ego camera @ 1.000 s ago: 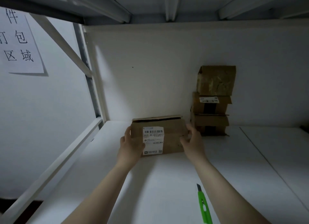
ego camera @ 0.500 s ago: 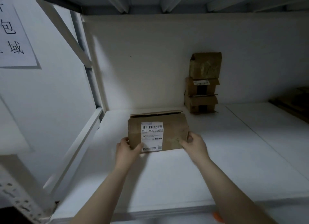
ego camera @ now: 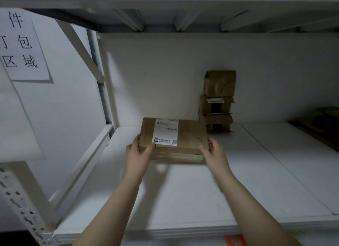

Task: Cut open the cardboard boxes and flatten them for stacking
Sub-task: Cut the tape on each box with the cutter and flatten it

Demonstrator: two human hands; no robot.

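A brown cardboard box (ego camera: pixel 187 137) with a white shipping label faces up between my hands, lifted a little above the white shelf (ego camera: pixel 183 199). My left hand (ego camera: pixel 139 152) grips its left front corner, thumb on the label's edge. My right hand (ego camera: pixel 213 152) grips the right front corner. A stack of three more brown boxes (ego camera: pixel 218 102) stands against the back wall, just right of the held box. A sliver of the green knife (ego camera: pixel 220 188) shows beside my right forearm, mostly hidden.
Flat brown cardboard (ego camera: pixel 319 124) lies at the far right of the shelf. A white rack post and diagonal brace (ego camera: pixel 102 91) close off the left side. An upper shelf (ego camera: pixel 183 20) hangs overhead. An orange object (ego camera: pixel 234 241) pokes out below the shelf's front edge.
My hands pulled the box nearer and tipped it over, so the labelled face now points up instead of toward me. My view shifted back from the shelf.
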